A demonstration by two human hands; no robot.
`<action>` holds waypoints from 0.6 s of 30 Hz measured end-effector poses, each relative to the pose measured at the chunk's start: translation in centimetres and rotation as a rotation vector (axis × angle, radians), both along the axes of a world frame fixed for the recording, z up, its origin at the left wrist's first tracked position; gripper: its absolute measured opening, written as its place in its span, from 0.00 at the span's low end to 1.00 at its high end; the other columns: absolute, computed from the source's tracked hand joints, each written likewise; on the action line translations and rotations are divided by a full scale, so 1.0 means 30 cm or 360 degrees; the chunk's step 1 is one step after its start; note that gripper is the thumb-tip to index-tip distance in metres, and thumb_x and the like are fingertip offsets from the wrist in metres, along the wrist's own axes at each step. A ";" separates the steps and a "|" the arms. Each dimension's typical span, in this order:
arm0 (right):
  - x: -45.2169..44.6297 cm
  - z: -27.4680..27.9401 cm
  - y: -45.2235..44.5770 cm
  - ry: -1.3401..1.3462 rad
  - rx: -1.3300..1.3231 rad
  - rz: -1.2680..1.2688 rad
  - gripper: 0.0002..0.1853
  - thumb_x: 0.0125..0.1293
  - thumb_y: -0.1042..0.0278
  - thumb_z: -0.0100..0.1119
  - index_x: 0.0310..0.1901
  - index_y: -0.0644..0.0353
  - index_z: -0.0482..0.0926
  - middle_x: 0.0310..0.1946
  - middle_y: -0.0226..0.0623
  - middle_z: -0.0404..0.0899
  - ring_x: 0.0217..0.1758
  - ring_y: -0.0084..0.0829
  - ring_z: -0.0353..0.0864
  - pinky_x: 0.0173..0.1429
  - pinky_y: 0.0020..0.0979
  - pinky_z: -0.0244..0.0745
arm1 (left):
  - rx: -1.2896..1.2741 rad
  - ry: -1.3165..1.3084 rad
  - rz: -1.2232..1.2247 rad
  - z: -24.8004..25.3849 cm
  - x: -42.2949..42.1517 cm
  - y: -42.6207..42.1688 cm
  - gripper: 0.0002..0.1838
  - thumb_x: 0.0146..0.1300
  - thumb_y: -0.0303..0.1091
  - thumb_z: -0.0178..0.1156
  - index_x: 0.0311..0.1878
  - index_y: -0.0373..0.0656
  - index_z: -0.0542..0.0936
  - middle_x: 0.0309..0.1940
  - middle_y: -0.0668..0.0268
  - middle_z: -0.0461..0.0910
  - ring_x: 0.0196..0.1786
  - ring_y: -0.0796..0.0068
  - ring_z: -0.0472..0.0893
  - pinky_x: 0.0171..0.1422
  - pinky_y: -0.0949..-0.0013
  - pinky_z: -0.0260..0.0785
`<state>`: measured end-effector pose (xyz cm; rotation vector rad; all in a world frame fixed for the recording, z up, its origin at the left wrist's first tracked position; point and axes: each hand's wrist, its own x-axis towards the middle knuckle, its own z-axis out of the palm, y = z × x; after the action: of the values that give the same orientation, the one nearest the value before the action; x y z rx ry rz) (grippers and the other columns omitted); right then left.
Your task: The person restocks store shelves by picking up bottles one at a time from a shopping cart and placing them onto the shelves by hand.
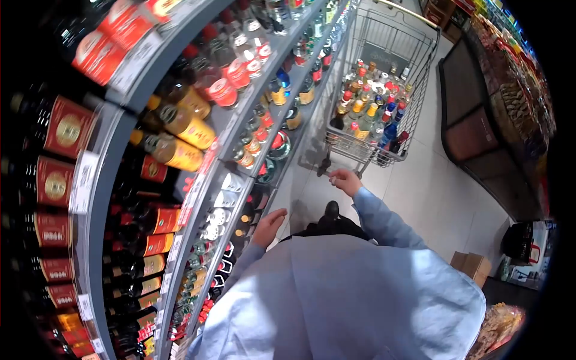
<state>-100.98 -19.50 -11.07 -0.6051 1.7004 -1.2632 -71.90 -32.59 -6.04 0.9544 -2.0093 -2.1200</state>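
Note:
My left hand (270, 227) is held low beside the shelving, its fingers stretched out and nothing in it. My right hand (346, 181) hovers in front of the shopping cart (367, 147), fingers loosely bent and holding nothing that I can see. From this viewpoint it appears just short of the cart's near end, apart from the wire basket. Many glass bottles (372, 110) with yellow, red and blue caps stand packed together inside the cart. Closest to my left hand are the lower shelves with small bottles (242, 231).
Tall grey shelves (223, 139) full of bottles run along my left, with yellow-labelled bottles (186, 153) lying tilted outward. A dark display stand (474, 129) heaped with packaged goods lines the right side. Pale floor tiles (414, 192) lie between them. A cardboard box (471, 267) sits at lower right.

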 end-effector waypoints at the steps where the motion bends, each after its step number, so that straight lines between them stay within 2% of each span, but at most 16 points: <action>1: -0.055 0.013 0.000 -0.0053 -0.0105 -0.0079 0.10 0.53 0.77 0.55 0.39 0.62 0.77 0.23 0.25 0.73 0.27 0.16 0.70 0.34 0.19 0.66 | 0.0027 0.0039 0.0027 0.004 -0.078 0.003 0.18 0.64 0.28 0.48 0.56 0.33 0.69 0.50 0.60 0.74 0.54 0.72 0.73 0.60 0.74 0.62; 4: -0.231 0.092 0.013 -0.0053 0.0058 -0.0102 0.08 0.55 0.72 0.56 0.37 0.61 0.77 0.22 0.24 0.72 0.25 0.15 0.68 0.30 0.19 0.64 | 0.0273 -0.0059 0.0130 0.069 -0.329 0.021 0.17 0.63 0.30 0.49 0.54 0.34 0.71 0.50 0.60 0.75 0.53 0.73 0.73 0.59 0.73 0.62; 7: -0.379 0.046 0.017 -0.0146 0.0107 -0.0219 0.08 0.55 0.70 0.57 0.37 0.61 0.76 0.21 0.24 0.71 0.23 0.16 0.67 0.28 0.20 0.63 | 0.0156 -0.0002 -0.0066 0.047 -0.542 -0.001 0.18 0.63 0.30 0.49 0.56 0.34 0.69 0.51 0.60 0.74 0.54 0.73 0.73 0.60 0.73 0.61; 10: -0.512 -0.026 0.018 0.0188 0.0095 -0.0150 0.09 0.56 0.69 0.58 0.37 0.62 0.76 0.21 0.25 0.71 0.22 0.16 0.67 0.27 0.21 0.64 | 0.0281 0.0053 -0.0057 0.046 -0.716 -0.012 0.19 0.63 0.31 0.50 0.56 0.34 0.69 0.51 0.60 0.74 0.54 0.73 0.72 0.60 0.74 0.61; 14: -0.630 -0.093 -0.008 0.0516 0.0271 -0.0208 0.14 0.52 0.65 0.61 0.40 0.59 0.76 0.21 0.31 0.73 0.25 0.24 0.73 0.33 0.27 0.69 | 0.0249 0.0017 -0.0139 -0.001 -0.823 -0.040 0.18 0.63 0.31 0.50 0.55 0.33 0.70 0.50 0.60 0.74 0.54 0.74 0.72 0.59 0.74 0.61; 15: -0.649 -0.071 -0.021 0.0606 0.0352 -0.0220 0.16 0.50 0.65 0.61 0.42 0.56 0.76 0.24 0.36 0.76 0.29 0.31 0.77 0.37 0.31 0.71 | 0.0272 -0.0015 -0.0145 -0.014 -0.846 -0.050 0.19 0.63 0.30 0.50 0.56 0.33 0.69 0.50 0.59 0.74 0.54 0.73 0.72 0.60 0.74 0.61; 18: -0.692 -0.072 -0.081 0.0824 0.0421 -0.0244 0.16 0.50 0.66 0.59 0.44 0.55 0.76 0.29 0.40 0.78 0.33 0.36 0.79 0.41 0.34 0.73 | 0.0296 -0.0015 -0.0150 -0.117 -0.904 -0.092 0.19 0.63 0.29 0.49 0.56 0.34 0.69 0.52 0.59 0.73 0.57 0.73 0.70 0.63 0.73 0.58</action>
<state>-121.74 -21.92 -13.23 -0.6903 2.3360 -1.0086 -99.03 -35.35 -9.55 0.9111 -1.9241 -2.3917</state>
